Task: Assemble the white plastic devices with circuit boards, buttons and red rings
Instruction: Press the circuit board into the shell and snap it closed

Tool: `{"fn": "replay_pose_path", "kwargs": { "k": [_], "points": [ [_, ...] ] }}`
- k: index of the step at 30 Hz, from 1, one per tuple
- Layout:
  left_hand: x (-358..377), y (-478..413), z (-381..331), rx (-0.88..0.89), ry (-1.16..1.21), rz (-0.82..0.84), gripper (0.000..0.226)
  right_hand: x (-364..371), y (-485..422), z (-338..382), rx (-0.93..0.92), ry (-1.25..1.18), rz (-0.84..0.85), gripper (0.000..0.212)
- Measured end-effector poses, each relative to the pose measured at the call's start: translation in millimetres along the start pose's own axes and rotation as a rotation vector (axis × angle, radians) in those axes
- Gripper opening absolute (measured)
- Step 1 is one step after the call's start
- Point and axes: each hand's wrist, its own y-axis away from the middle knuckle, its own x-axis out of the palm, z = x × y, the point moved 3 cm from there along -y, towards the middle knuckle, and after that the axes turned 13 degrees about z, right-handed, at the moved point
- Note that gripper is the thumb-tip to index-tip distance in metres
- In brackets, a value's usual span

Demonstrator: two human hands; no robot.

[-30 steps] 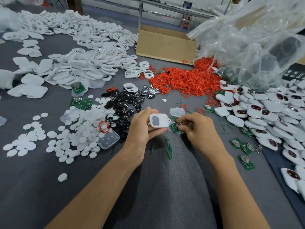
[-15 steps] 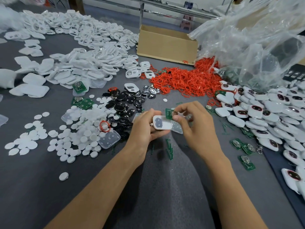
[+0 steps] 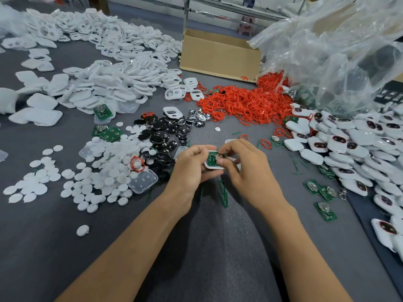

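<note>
circuit board going into a white shell, mid-batch

a heap of finished devices [image 3: 353, 144] lies at the right of the bench [image 3: 196, 247], yet loose shells [image 3: 122, 83] and red rings [image 3: 246, 103] sit in big piles, so i judge much is left. the left hand [image 3: 192, 164] curls round a white shell [image 3: 209, 167] near the bench's middle; the right hand [image 3: 246, 168], fingers bent, pinches the green circuit board [image 3: 211, 159] lying in that shell.

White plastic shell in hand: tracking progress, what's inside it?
A green circuit board lies in the white plastic shell; the right hand covers its right end; anything under the board is hidden.
</note>
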Motion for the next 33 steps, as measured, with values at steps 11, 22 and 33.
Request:
{"fn": "replay_pose_path", "kwargs": {
  "k": [11, 22, 33],
  "points": [
    [-1.6, -1.4, 4.0, 0.041, -0.052, 0.005, 0.021, -0.9, 0.6, 2.4, -0.006, -0.022, -0.046, 0.009],
    [-2.4, 0.1, 2.5, 0.059, -0.066, -0.002, 0.022, 1.5, 0.5, 1.1, -0.011, -0.035, -0.059, 0.009],
    [-0.9, 1.2, 1.0, 0.072, -0.023, 0.025, 0.018, -0.9, 0.9, 5.5, -0.022, -0.070, -0.137, 0.010]
  ]
}}
